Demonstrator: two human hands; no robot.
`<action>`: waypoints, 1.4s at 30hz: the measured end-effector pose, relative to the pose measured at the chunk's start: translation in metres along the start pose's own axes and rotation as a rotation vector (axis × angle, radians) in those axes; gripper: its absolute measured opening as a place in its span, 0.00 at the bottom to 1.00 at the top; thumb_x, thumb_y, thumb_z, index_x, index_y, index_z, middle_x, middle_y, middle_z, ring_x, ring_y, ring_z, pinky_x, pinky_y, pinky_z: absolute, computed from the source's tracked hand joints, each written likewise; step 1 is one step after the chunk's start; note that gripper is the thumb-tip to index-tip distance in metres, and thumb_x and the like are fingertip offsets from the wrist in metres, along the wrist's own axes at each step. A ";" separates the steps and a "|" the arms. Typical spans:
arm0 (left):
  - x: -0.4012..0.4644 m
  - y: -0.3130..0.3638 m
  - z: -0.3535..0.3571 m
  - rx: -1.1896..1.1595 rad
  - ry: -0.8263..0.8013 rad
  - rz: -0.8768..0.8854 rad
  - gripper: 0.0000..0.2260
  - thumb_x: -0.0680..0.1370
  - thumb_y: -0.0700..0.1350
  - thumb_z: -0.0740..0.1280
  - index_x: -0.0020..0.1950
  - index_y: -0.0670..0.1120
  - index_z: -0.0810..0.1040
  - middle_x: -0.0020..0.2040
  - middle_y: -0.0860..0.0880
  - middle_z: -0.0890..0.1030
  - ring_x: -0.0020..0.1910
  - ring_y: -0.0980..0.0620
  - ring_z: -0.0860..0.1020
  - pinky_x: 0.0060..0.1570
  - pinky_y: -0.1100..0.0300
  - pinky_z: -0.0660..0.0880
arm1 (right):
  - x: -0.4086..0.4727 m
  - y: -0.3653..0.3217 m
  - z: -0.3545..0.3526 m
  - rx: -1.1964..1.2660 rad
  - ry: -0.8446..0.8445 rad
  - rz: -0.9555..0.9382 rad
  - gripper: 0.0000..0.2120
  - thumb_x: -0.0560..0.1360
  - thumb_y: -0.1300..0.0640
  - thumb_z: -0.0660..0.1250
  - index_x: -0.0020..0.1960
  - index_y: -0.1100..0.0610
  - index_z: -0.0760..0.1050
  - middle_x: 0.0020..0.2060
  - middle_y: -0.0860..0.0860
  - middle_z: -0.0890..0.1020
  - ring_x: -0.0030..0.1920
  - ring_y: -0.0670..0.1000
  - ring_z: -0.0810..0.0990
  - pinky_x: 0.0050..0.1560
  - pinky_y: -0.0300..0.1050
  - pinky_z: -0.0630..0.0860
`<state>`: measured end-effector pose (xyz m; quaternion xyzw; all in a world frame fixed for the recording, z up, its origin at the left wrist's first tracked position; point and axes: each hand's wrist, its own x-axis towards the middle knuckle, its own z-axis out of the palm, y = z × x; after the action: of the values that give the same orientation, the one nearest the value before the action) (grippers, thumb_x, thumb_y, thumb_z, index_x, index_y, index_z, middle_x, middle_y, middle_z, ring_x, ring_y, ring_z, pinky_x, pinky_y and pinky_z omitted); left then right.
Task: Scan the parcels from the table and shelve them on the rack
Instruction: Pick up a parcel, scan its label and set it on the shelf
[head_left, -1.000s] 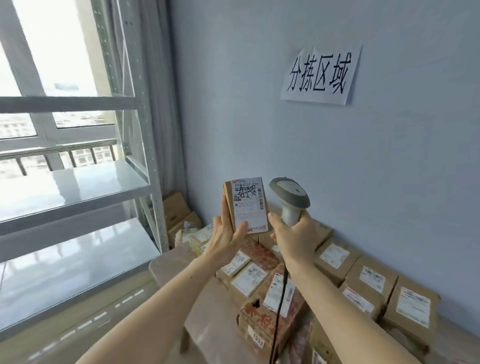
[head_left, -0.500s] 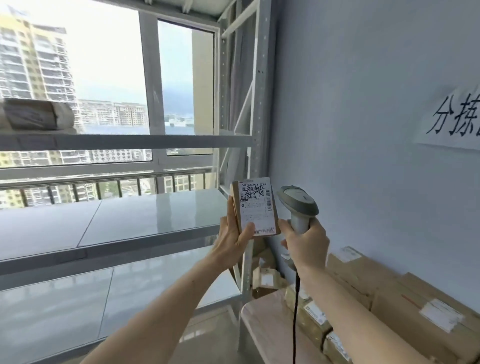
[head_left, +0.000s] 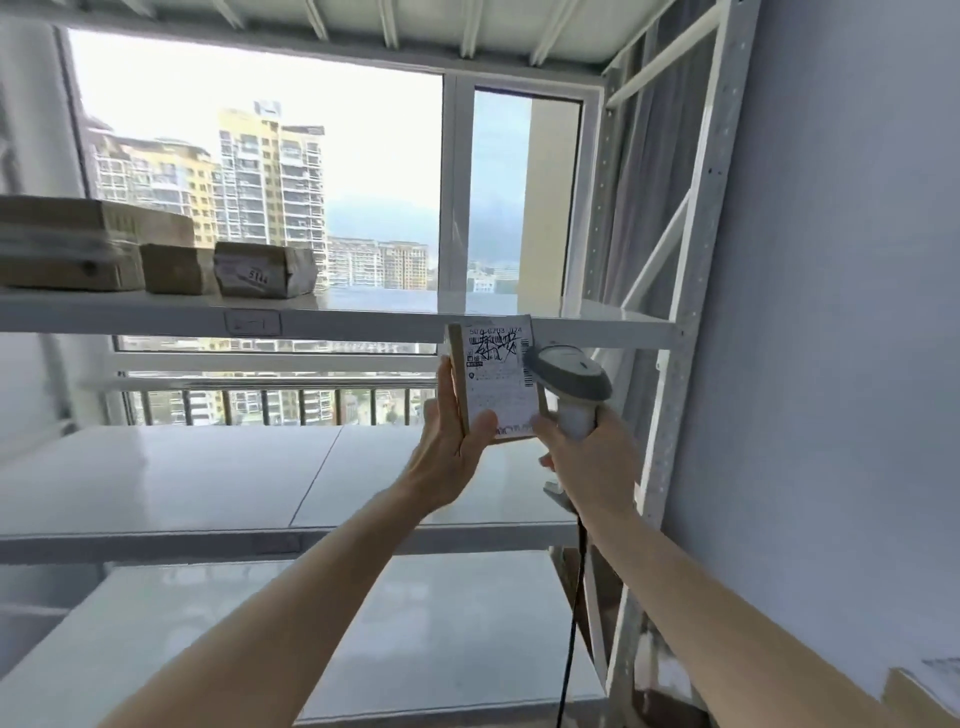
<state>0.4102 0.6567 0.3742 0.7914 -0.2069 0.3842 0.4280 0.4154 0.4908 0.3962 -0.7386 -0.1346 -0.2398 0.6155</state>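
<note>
The view has been swung from table to rack (head_left: 571, 330) — a labelled parcel (head_left: 498, 384) gripped by the left hand (head_left: 447, 441), scanner (head_left: 569, 387) clasped in the right hand (head_left: 587, 457) — shelving appears imminent.

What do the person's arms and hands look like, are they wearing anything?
Both arms are bare all the way up, with no sleeves showing. The left hand and the right hand wear no gloves, and no rings, watch or bracelets show on the fingers or wrists. The fingernails look short and plain.
</note>
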 end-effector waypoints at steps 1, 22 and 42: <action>0.010 -0.002 -0.007 0.023 -0.002 0.013 0.31 0.84 0.56 0.56 0.78 0.64 0.38 0.73 0.67 0.62 0.70 0.60 0.69 0.60 0.58 0.79 | 0.009 -0.003 0.008 0.002 -0.016 -0.016 0.08 0.72 0.55 0.77 0.45 0.50 0.77 0.35 0.44 0.84 0.27 0.46 0.83 0.32 0.42 0.82; 0.178 -0.112 -0.170 0.411 0.036 -0.248 0.15 0.84 0.54 0.59 0.55 0.43 0.62 0.51 0.42 0.78 0.48 0.44 0.79 0.42 0.55 0.80 | 0.167 -0.078 0.215 0.119 -0.106 -0.099 0.10 0.69 0.60 0.78 0.39 0.52 0.77 0.32 0.49 0.85 0.31 0.49 0.86 0.46 0.52 0.85; 0.269 -0.242 -0.263 0.419 0.016 -0.557 0.31 0.84 0.60 0.54 0.66 0.32 0.72 0.47 0.41 0.78 0.38 0.50 0.74 0.34 0.57 0.68 | 0.270 -0.128 0.388 -0.104 -0.218 0.165 0.12 0.69 0.62 0.80 0.45 0.65 0.78 0.32 0.58 0.84 0.24 0.51 0.81 0.24 0.39 0.77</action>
<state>0.6222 1.0098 0.5496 0.8851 0.1037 0.2930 0.3465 0.6547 0.8687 0.5956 -0.7997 -0.1268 -0.1135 0.5758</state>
